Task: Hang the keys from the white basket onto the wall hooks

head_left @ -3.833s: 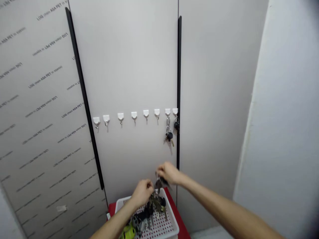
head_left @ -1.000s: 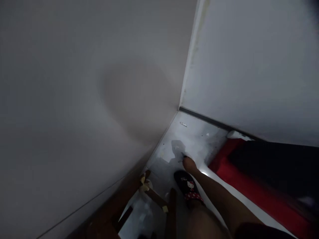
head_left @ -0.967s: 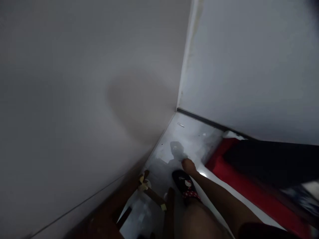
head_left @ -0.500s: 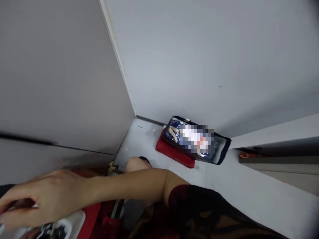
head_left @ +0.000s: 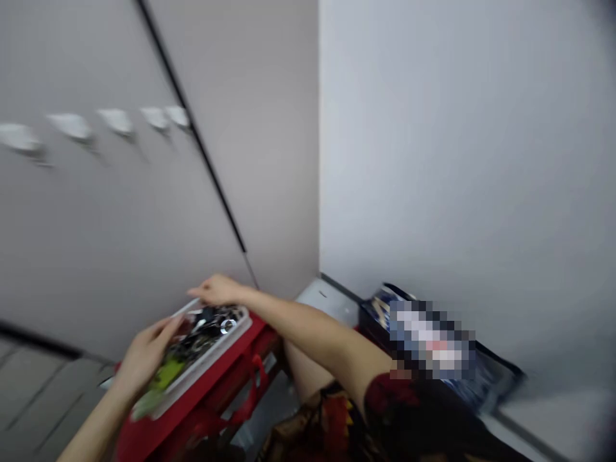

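Now left hand (head_left: 147, 350), right hand (head_left: 219, 290) at white basket (head_left: 208, 364) of keys (head_left: 202, 337); cannot tell whether hands grip.

My feed is dimmish; blur smears hooks (head_left: 115, 120) at ten o'clock; glints fleck the keys (head_left: 206, 332) at eight; the two-o'clock corner darkens.

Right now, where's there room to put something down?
Maybe the floor between the bag and the grey panel, though one tiny thing lies there. The white basket is crowded: metal things, the left hand, the right hand.
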`<state>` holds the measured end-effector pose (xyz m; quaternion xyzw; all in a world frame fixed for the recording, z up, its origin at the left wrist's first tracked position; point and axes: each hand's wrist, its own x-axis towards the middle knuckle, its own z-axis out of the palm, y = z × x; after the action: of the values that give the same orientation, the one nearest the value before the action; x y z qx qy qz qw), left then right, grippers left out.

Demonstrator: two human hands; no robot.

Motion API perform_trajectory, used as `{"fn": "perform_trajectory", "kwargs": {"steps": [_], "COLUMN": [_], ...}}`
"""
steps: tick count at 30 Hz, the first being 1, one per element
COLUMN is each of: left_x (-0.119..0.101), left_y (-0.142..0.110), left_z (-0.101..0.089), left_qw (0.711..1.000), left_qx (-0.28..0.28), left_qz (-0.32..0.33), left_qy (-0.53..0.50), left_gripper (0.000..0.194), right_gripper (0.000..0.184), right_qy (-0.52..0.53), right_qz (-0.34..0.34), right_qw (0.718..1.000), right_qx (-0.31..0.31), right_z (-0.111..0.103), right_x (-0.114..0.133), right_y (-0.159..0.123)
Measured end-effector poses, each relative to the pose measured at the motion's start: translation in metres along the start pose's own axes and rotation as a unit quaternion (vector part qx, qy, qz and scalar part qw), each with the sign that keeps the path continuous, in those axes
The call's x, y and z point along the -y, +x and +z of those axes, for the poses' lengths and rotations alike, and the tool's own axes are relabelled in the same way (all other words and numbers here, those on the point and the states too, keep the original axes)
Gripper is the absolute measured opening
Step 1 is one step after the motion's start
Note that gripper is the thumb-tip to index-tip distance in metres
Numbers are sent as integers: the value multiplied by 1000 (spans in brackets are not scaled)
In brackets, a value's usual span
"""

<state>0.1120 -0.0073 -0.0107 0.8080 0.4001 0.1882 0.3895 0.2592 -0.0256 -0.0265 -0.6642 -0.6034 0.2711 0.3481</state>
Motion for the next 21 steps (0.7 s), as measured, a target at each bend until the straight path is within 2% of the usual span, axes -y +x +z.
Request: {"fn": "perform_trajectory", "kwargs": {"steps": [2, 3, 5, 8, 11, 21], "left_x": [-26, -37, -54, -71, -78, -55], "left_y": [4, 8, 20, 35, 41, 45], "left_z": [-21, -32, -54, -75, -79, -77], "left_qw": [972, 952, 923, 909, 912, 925], "left_qx": [27, 20, 29, 66, 85, 80], "left_qz": [-57, -51, -6, 19, 28, -11], "left_qy": [-225, -300, -384, -410, -401, -370], "left_gripper": [45, 52, 56, 56, 56, 55], "right_gripper": [46, 49, 52, 54, 55, 53], "right_qy": [161, 232, 330, 395, 408, 410], "right_qz": [36, 14, -42, -73, -66, -27], "right_qw": [986, 972, 935, 898, 892, 892], "right_qx": [24, 42, 125, 178, 183, 190], "right_z": [-16, -24, -40, -56, -59, -35], "right_x": [27, 41, 69, 98, 110, 102], "right_y": [7, 12, 21, 30, 32, 45]}}
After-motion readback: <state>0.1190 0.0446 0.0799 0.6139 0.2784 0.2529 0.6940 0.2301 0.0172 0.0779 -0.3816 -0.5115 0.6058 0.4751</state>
